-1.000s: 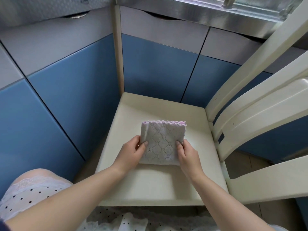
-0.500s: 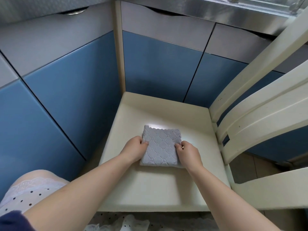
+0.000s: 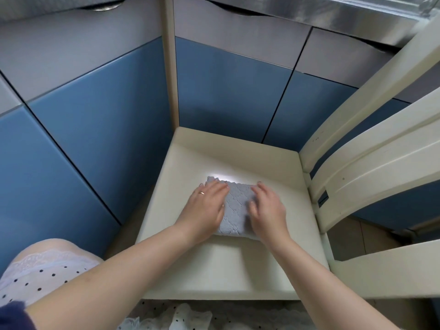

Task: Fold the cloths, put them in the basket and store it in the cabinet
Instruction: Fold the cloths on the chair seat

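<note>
A small grey folded cloth point(image 3: 235, 210) with a quilted pattern lies flat on the cream chair seat point(image 3: 214, 265). My left hand point(image 3: 204, 208) rests palm down on the cloth's left half, fingers spread, a ring on one finger. My right hand point(image 3: 266, 208) lies palm down on its right half, fingers apart. Both hands press on top of the cloth without gripping it. Only a strip of cloth shows between them, plus its far and near edges. No basket is in view.
The chair's slatted backrest point(image 3: 371, 163) rises on the right. Blue and grey cabinet doors point(image 3: 228, 91) stand close behind and to the left point(image 3: 83, 129) of the seat. A steel counter edge point(image 3: 333, 13) runs along the top. My polka-dot skirt point(image 3: 42, 272) is at lower left.
The cloth was held up by its lower corners, then laid flat on the seat. Both hands have since slid from its near edge onto its top, palms down.
</note>
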Available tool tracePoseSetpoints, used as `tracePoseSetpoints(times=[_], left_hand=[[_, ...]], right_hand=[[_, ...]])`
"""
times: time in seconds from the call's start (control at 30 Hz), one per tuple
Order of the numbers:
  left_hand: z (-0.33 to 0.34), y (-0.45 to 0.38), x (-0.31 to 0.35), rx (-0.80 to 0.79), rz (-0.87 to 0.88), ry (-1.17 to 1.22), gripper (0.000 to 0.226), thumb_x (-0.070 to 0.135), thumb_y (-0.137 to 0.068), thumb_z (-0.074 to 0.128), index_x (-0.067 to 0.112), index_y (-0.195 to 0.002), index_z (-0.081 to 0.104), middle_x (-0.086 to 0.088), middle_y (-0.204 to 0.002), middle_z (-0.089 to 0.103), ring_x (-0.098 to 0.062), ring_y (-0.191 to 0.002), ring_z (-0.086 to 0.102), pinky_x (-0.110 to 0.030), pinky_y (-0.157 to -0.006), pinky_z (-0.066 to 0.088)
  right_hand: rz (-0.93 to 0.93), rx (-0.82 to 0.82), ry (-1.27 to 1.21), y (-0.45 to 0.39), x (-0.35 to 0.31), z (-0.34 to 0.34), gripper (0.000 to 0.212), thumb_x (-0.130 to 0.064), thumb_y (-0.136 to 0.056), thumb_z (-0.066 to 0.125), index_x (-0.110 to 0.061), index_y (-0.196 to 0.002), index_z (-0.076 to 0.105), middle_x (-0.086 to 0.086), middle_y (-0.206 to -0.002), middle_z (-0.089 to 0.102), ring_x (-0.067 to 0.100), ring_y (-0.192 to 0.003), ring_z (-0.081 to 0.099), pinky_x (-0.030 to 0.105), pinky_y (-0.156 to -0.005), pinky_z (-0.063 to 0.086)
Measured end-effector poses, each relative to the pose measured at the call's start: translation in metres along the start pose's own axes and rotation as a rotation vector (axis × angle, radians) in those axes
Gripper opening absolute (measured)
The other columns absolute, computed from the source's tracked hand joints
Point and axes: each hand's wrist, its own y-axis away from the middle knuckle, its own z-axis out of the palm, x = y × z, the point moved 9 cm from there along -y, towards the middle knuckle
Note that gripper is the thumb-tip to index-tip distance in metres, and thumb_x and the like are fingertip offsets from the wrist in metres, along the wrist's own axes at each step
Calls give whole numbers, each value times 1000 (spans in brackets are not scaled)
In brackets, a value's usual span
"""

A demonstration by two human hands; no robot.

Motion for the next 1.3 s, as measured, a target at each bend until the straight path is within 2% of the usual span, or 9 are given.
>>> tracePoseSetpoints(times=[0.1,0.2,0.5,0.67,0.77,0.83,1.13,1.2,1.3], left_hand=[[41,1,-1,-316,-76,-218,54,28,-95,19,14,-148,22,-1,-157,19,-19,-145,13,-45,-116,5],[51,4,-14,-416,-190,-320,55,36,-99,20,20,-150,7,3,-159,0,-14,-146,-2,-53,-114,-6],[46,6,-33,-420,-288,-277,69,51,-95,22,17,-150,0,0,-159,-9,-13,-145,-11,-54,-115,-7],[26,5,-34,-359,-296,-117,68,46,-94,37,17,-150,11,-3,-159,3,-17,-146,4,-40,-118,4],[2,18,-50,-213,-460,201,57,32,-92,51,15,-143,33,-5,-149,35,-22,-136,34,-31,-110,27],[-1,30,-61,-184,-604,475,47,25,-92,55,15,-136,45,-3,-137,51,-18,-124,48,-25,-101,36],[1,50,-60,-144,-933,949,38,10,-88,62,11,-124,48,-3,-92,58,-20,-88,60,-32,-78,50],[-1,59,-57,-94,-984,1070,35,-1,-87,58,5,-120,47,-8,-94,56,-26,-92,62,-39,-83,54],[-22,75,-60,-3,-1032,1164,21,-7,-88,54,4,-104,47,-11,-96,54,-24,-82,60,-36,-69,54]], right_hand=[[-140,-233,243,9,-30,40,69,-43,-82,6,-27,-145,27,-4,-157,16,14,-145,10,50,-114,5],[-99,-320,339,13,-17,56,84,-52,-70,-11,-32,-148,11,-6,-159,2,12,-146,-2,54,-113,-2],[20,-370,364,12,12,53,76,-69,-87,16,-29,-150,1,-3,-158,-13,14,-145,-12,53,-114,-4],[34,-345,287,1,11,34,69,-60,-88,40,-26,-145,24,4,-158,11,22,-144,13,45,-113,14],[178,-161,16,2,29,1,53,-42,-87,56,-23,-135,44,6,-135,49,23,-123,46,34,-98,38],[298,-201,-161,10,40,0,45,-34,-88,59,-20,-129,51,1,-115,61,19,-108,57,30,-86,43],[508,-198,-615,23,34,15,30,-12,-81,67,-18,-109,57,6,-101,58,15,-67,52,26,-59,39],[539,-201,-734,28,28,19,22,-7,-82,64,-19,-99,57,6,-100,57,16,-60,48,26,-51,34],[576,-244,-948,35,9,26,16,2,-85,58,-14,-86,55,5,-89,58,19,-67,52,27,-52,32]])
